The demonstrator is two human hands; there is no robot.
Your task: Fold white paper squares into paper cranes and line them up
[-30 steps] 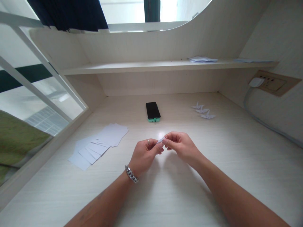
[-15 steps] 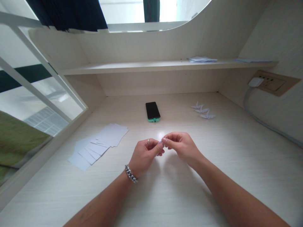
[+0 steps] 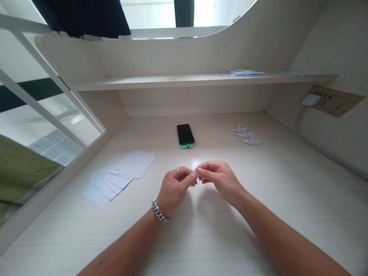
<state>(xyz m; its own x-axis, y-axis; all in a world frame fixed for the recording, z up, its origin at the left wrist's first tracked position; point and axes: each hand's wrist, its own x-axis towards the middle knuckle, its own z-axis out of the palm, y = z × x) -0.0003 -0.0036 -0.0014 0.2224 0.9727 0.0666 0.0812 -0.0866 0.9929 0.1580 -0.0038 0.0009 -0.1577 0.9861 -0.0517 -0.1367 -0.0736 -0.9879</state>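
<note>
Having white sheets (image 3: pixel 122 176) lying fanned at left; pinching with the left hand (image 3: pixel 174 188), thumb against fingers, a small, mostly hidden paper piece (image 3: pixel 196 174) over the desk (image 3: pixel 184 237); pinching its other side with the right hand (image 3: pixel 220 176); ideally steadying left, pressing lightly right; having folded birds (image 3: pixel 246 135) beyond.

A black rectangular phone (image 3: pixel 185 134) with a green lower end lies near the middle of the back edge of the pale wood-look worktop (image 3: pixel 287 176). Above this edge runs a long cream shelf (image 3: pixel 172 83). Over the right edge, a white plug (image 3: pixel 311 100) sits in a beige rectangular socket plate (image 3: pixel 336 102), with a grey cable (image 3: pixel 324 154). Beyond the left edge is an olive-green cloth (image 3: pixel 23 168).
</note>
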